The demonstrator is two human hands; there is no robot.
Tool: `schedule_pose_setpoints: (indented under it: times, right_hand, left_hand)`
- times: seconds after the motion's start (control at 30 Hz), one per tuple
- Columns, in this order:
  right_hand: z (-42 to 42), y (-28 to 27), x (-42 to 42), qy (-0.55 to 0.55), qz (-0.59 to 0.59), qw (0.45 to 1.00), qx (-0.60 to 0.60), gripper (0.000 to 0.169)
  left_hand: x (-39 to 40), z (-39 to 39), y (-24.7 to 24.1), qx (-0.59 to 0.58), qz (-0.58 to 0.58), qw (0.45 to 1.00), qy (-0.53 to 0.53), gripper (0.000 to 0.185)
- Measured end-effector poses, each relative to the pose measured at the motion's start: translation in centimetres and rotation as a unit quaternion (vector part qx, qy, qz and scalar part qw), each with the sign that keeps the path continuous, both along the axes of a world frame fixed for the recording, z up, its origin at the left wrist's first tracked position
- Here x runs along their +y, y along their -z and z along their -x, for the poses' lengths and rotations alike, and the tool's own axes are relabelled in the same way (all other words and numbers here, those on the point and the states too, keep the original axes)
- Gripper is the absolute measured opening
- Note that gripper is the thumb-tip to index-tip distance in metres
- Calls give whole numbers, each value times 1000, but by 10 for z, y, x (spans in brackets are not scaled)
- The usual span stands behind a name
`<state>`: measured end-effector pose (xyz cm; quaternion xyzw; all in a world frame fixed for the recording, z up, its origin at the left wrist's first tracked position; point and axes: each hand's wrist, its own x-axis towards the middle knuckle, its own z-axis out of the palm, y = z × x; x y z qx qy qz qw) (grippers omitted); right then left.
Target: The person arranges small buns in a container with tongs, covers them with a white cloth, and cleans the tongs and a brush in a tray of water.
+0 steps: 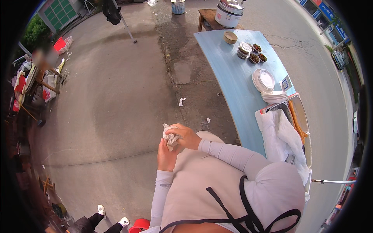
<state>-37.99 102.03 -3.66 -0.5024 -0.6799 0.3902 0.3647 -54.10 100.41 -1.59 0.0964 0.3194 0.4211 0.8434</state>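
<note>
A crumpled whitish paper tissue point(172, 140) is bunched between my two hands, in front of my apron. From the right side, the fingers of my right hand point(188, 136) are curled over it. My left hand point(167, 158) presses against the tissue from below, fingertips up along its left side. Parts of both hands' fingers are hidden by the tissue and by each other. Pale sleeves cover both forearms down to the wrists. To my right is a light-blue table point(224, 67), which neither hand touches.
On the table stand stacked white plates point(263, 80), small bowls of dark food point(254, 58), brown bowls point(230, 37) and a tray with fried dough sticks point(295, 121) beside a white cloth point(274, 137). A rice cooker point(229, 14) stands beyond. A person's shoes point(124, 222) and a red bucket point(139, 225) are at lower left.
</note>
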Motion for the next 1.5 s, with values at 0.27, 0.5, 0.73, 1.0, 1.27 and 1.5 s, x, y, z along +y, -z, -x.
schedule_pose_setpoints:
  times: [0.27, 0.5, 0.73, 1.0, 1.27, 1.5]
  right_hand:
    - [-185, 50, -4, 108, -29, 976, -188, 37]
    - [-422, 116, -79, 260, 177, 819, -480, 39]
    - [-404, 154, 2, 25, 75, 874, -479, 33]
    - [2, 149, 148, -432, -49, 883, -178, 21]
    - [232, 168, 216, -457, 52, 847, -265, 22]
    - [133, 298, 321, -322, 413, 700, -486, 24]
  left_hand:
    - [-19, 32, 89, 302, 30, 952, -32, 45]
    - [-93, 80, 131, 439, 189, 872, -106, 43]
    - [-226, 62, 168, 440, 364, 785, -240, 33]
    - [-339, 48, 198, 370, 493, 725, -308, 25]
    - [-294, 160, 221, 333, 518, 717, -326, 26]
    - [-169, 380, 208, 405, 395, 751, -341, 23]
